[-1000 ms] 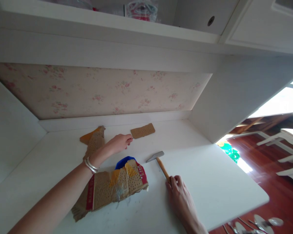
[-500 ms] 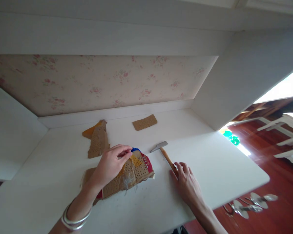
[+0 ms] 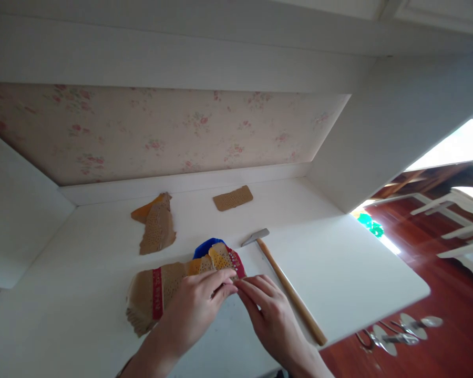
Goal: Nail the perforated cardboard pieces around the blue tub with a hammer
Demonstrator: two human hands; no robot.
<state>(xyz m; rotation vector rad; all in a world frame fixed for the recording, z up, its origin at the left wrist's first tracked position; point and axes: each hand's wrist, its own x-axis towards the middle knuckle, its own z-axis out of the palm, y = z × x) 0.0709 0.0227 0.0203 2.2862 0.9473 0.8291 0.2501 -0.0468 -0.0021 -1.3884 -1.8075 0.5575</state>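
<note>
A torn piece of brown cardboard (image 3: 169,286) full of small holes, with red, yellow and blue print, lies on the white desk (image 3: 339,262). My left hand (image 3: 199,310) rests on its near right edge, fingers curled and pinching it. My right hand (image 3: 266,312) meets the left at that same edge, fingertips pressed on the cardboard. A hammer (image 3: 279,278) with a wooden handle lies loose just right of my right hand, head pointing away.
A second torn perforated scrap (image 3: 155,226) lies at the back left, a small brown rectangle (image 3: 233,198) at the back middle. A floral-papered back panel and white side walls enclose the desk. Spoons (image 3: 402,331) and white chairs are on the red floor to the right.
My right hand let go of the hammer handle and moved left onto the cardboard. My left hand drew back from the far rectangle to the cardboard's near edge.
</note>
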